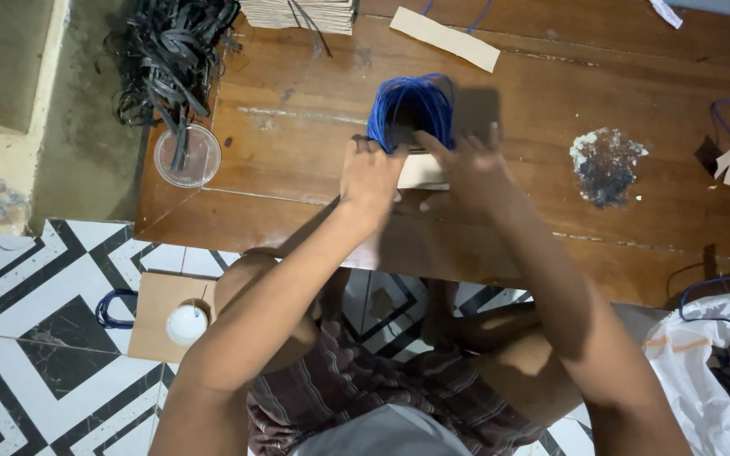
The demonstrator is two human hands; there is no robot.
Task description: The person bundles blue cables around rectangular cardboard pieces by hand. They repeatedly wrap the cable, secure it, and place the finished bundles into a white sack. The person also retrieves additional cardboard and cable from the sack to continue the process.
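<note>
My left hand presses down on the left end of a pale card strip, fingers curled over its edge and closed on it. Just beyond my fingertips the bundle of blue cord loops stands up off the wooden table, thin, glossy strands gathered into a rounded arch. My right hand holds the other end of the same strip, thumb underneath, fingers spread flat on top with the forefinger raised toward the loops; it is closed on the card too.

I judge that I am fixing the blue loops against the strip, holding it flat with both hands. The next move seems to call for steady downward pressure from the left while the right slides or folds along the card, keeping the strands from springing loose.

Far to the left of my grip lies a tangle of black straps, and nearer, a clear round lid. Beyond the loops lies another tan card strip, stiff and matte. To the right of my grip sits a crusty patch of dried residue, grey and flaky. The tabletop is worn, scratched brown wood.
</note>
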